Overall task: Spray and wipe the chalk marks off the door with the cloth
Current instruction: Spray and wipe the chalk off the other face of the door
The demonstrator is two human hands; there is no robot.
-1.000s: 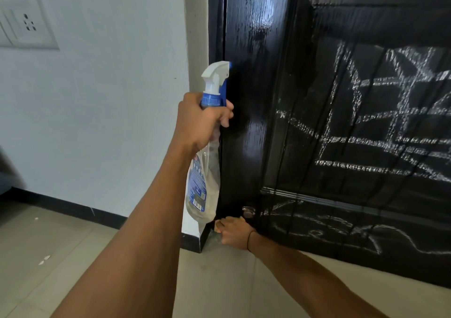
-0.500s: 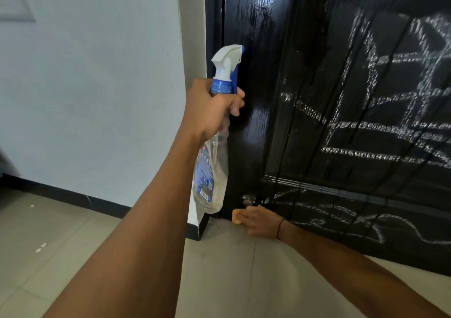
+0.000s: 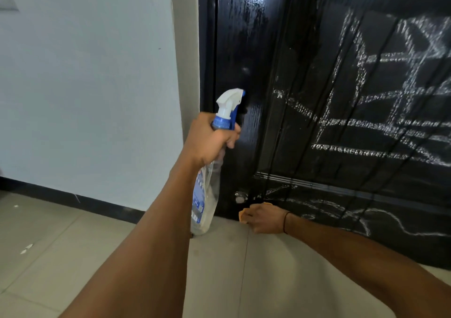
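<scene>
A glossy black door (image 3: pixel 246 49) carries white chalk marks (image 3: pixel 361 125) across its upper panel and more along the bottom panel. My left hand (image 3: pixel 210 139) is closed around the neck of a clear spray bottle (image 3: pixel 207 195) with a white and blue trigger head, nozzle pointing at the door. Down low, my right hand (image 3: pixel 263 217) is closed on an orange cloth (image 3: pixel 242 216), of which only a small edge shows, pressed at the door's bottom left corner. Thin wet streaks run down the door.
A white wall (image 3: pixel 85 86) with a black skirting (image 3: pixel 73 199) stands left of the door frame. A small metal door stop (image 3: pixel 240 197) sits low on the door. Beige floor tiles (image 3: pixel 231 269) lie below.
My right hand with the cloth has slid right along the door's bottom edge. The view has shifted, and the spray bottle now sits lower in it.
</scene>
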